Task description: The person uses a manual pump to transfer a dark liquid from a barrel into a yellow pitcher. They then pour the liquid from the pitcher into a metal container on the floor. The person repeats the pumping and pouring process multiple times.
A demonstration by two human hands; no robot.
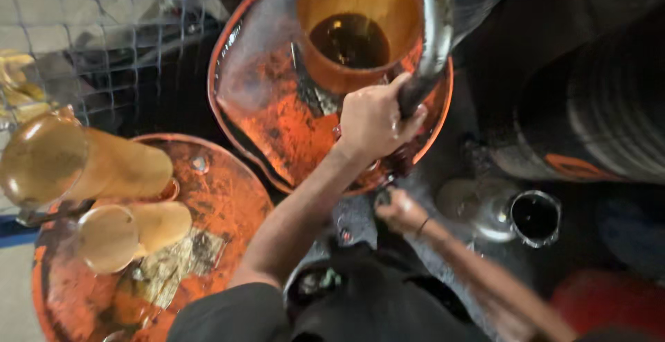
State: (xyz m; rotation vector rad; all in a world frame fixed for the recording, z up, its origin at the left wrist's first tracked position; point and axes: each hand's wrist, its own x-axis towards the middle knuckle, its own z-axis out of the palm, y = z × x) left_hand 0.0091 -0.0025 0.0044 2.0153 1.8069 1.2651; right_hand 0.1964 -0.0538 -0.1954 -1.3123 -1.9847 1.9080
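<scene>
The left hand [374, 122] is closed tight around a dark hose [431, 44], fist wrapped about its lower stretch, so the pipe is steadied as it curves up and away from the fist toward the top edge of the view. Just beyond the knuckles sits an orange funnel [353, 27], standing in the top of an orange drum [277, 106] with dark liquid pooled in its throat; the hose runs along the funnel's right rim, held close, it seems, so that whatever passes through it stays over the funnel rather than over the drum lid.

Below that fist and nearer the body, the right hand [398, 209] is curled shut near the drum's near edge, a thin band on its wrist. What it grips is too dark to make out, so I cannot tell whether it holds anything.

To the right of that hand stands a metal can [530, 216] with an open round mouth, black inside. Well off to the left of both hands, a second orange drum [208, 196] carries two cloudy plastic jugs [83, 165] lying on their sides on its lid. A wire mesh fence [104, 30] runs behind them.
</scene>
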